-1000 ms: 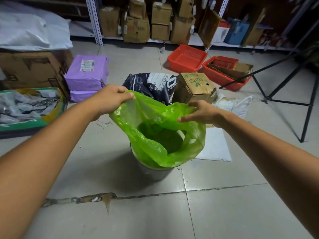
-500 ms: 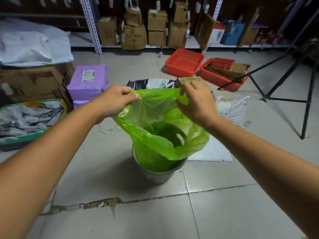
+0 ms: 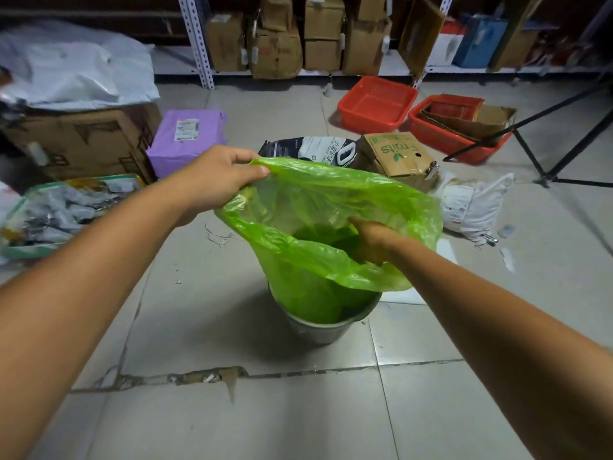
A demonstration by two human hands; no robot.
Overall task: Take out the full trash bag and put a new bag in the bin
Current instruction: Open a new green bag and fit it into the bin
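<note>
A thin green plastic bag (image 3: 331, 200) hangs with its lower part inside a small grey metal bin (image 3: 318, 330) on the tiled floor. My left hand (image 3: 215, 180) pinches the bag's rim at its upper left and holds the mouth up and wide. My right hand (image 3: 371, 240) reaches down inside the bag's opening, past the near rim. Its fingers point into the bag, and the green plastic partly hides them, so their shape is unclear.
Behind the bin lie a dark printed pouch (image 3: 308, 149), a cardboard fruit box (image 3: 398, 154) and a white sack (image 3: 471, 204). A purple parcel (image 3: 185, 137) and a green tray (image 3: 59, 210) sit left. Red baskets (image 3: 378, 104) and a black tripod (image 3: 547, 154) stand right.
My right hand let go of the bag's far rim and moved down into the bag. My left hand lifted the rim and the bag's mouth spread wider.
</note>
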